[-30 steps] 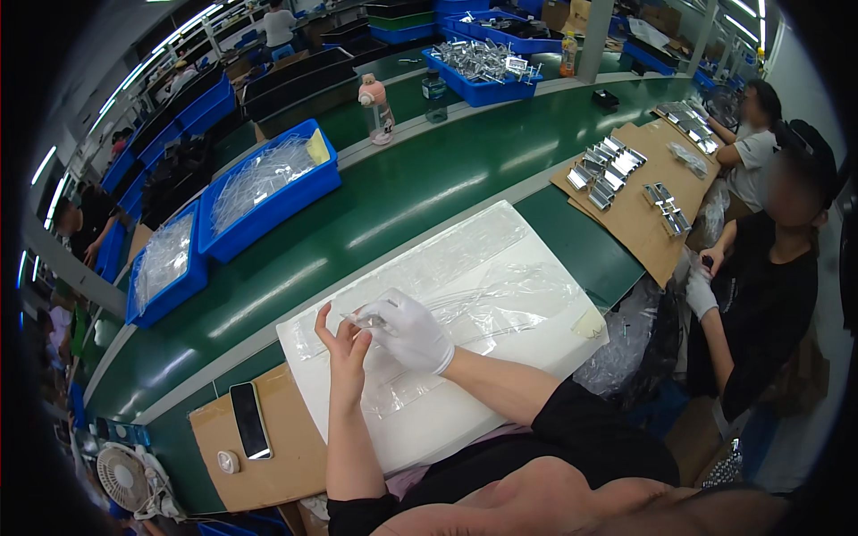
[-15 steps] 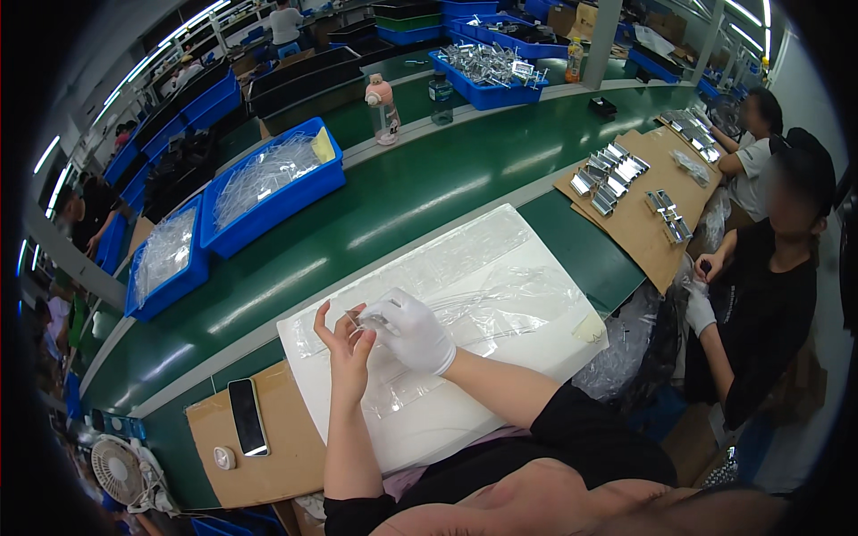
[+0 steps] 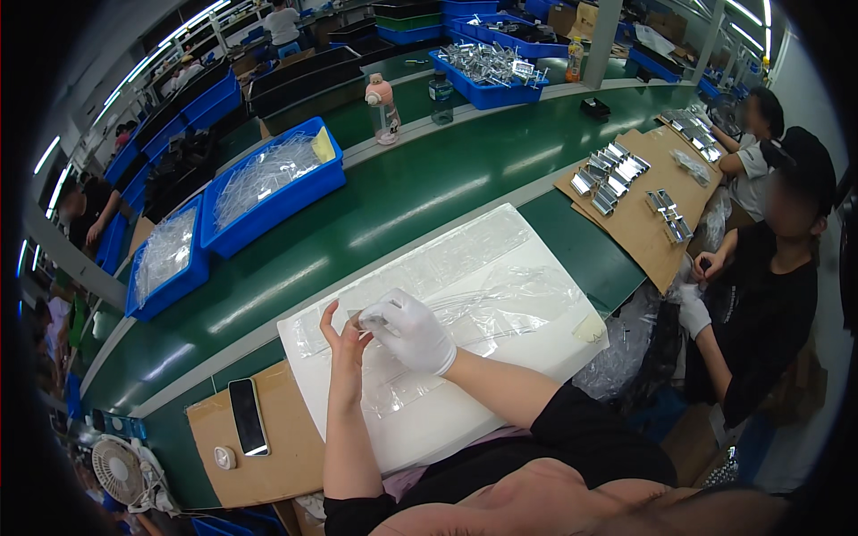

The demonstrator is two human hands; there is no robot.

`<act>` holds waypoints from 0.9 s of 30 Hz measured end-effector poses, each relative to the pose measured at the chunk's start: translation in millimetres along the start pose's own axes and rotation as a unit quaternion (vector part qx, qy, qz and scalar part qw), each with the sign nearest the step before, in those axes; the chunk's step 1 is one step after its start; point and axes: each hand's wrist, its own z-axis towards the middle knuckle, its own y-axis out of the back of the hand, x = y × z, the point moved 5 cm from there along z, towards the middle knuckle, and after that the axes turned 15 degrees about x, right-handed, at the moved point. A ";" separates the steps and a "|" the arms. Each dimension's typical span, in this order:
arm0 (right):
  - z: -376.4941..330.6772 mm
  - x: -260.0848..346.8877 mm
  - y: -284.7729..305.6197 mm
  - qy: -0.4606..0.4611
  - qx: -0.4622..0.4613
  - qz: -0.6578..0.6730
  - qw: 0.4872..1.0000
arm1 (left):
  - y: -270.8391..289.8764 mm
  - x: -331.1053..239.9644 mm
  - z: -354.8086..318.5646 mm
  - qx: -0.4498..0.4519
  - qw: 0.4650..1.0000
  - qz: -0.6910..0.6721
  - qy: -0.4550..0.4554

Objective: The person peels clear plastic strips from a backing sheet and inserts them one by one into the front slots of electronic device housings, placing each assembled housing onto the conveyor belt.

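Over a white sheet (image 3: 429, 418), my bare left hand (image 3: 347, 347) and my white-gloved right hand (image 3: 411, 335) meet at the fingertips. A small see-through plastic piece (image 3: 359, 322) is pinched between them; its shape is hard to make out. One left finger points up, away from the pinch, while the other left fingers are partly hidden. My right fingers close on the piece from the other side. Clear plastic film strips (image 3: 500, 299) lie flat on the sheet, to the right of my hands and beneath them.
Blue bins of clear plastic strips (image 3: 273, 179) stand far left across the green table (image 3: 402, 192). A phone (image 3: 248, 417) lies on cardboard (image 3: 284, 469) at left, near a small fan (image 3: 118, 469). Metal parts (image 3: 609, 177) and a co-worker (image 3: 764, 286) are at right.
My left fingers have turned slightly and drawn closer to my gloved right fingers at the plastic piece. Across the table, a small black tray has shifted slightly left.
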 end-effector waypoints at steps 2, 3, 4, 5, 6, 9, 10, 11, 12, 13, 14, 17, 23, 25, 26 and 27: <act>0.2 0.9 0.5 -0.005 0.003 0.003 1.000 | 0.6 -0.7 0.1 -0.001 1.000 -0.002 -0.003; 0.3 1.1 0.4 -0.010 0.006 0.005 1.000 | 1.3 -1.4 0.0 -0.003 1.000 -0.004 -0.007; 0.6 1.3 0.2 -0.015 0.009 0.008 1.000 | 2.0 -2.1 -0.2 -0.004 1.000 -0.006 -0.010; 0.8 1.4 -0.3 -0.020 0.012 0.011 1.000 | 2.6 -2.8 -0.5 -0.006 1.000 -0.009 -0.013; 1.3 1.2 -0.6 -0.021 0.011 0.011 1.000 | 2.1 -2.9 -0.3 -0.006 1.000 -0.009 -0.013; 5.0 2.4 -1.7 -0.003 -0.013 0.021 1.000 | -1.3 -6.8 -0.9 -0.005 0.997 0.077 -0.004; 5.7 2.6 -1.2 0.003 -0.021 0.024 0.999 | -1.9 -7.5 -0.9 -0.005 0.994 0.106 -0.001; 6.1 1.1 -0.2 0.003 -0.022 0.024 0.999 | -2.0 -7.3 -0.8 -0.004 0.994 0.106 -0.001; 7.5 -0.7 -2.4 0.009 0.019 0.021 1.000 | -2.0 -6.3 -0.7 -0.003 0.995 0.100 0.005; 8.8 -1.8 -4.0 0.016 0.059 0.018 0.998 | -2.3 -5.7 -1.1 -0.001 0.996 0.093 0.010; 9.5 -2.6 -5.7 0.022 0.100 0.015 0.995 | -2.7 -4.9 -1.3 0.001 0.996 0.086 0.015; 8.2 -1.9 -7.1 0.034 0.127 -0.001 0.991 | -3.9 -4.4 -1.2 0.002 0.996 0.084 0.017; 7.7 1.9 -4.0 0.034 0.093 -0.028 0.995 | -2.0 -6.6 -1.6 -0.018 0.994 0.104 -0.005; 7.5 -0.4 -3.8 0.017 0.093 -0.020 0.995 | -0.7 -7.6 -1.2 -0.030 0.994 0.108 -0.015; 6.8 -0.6 -5.2 0.016 0.092 -0.020 0.995 | -0.8 -8.1 -1.0 -0.028 0.994 0.109 -0.015; 5.5 -1.9 -7.0 0.013 0.078 -0.017 0.997 | 0.6 -9.3 -1.2 -0.041 0.993 0.107 -0.019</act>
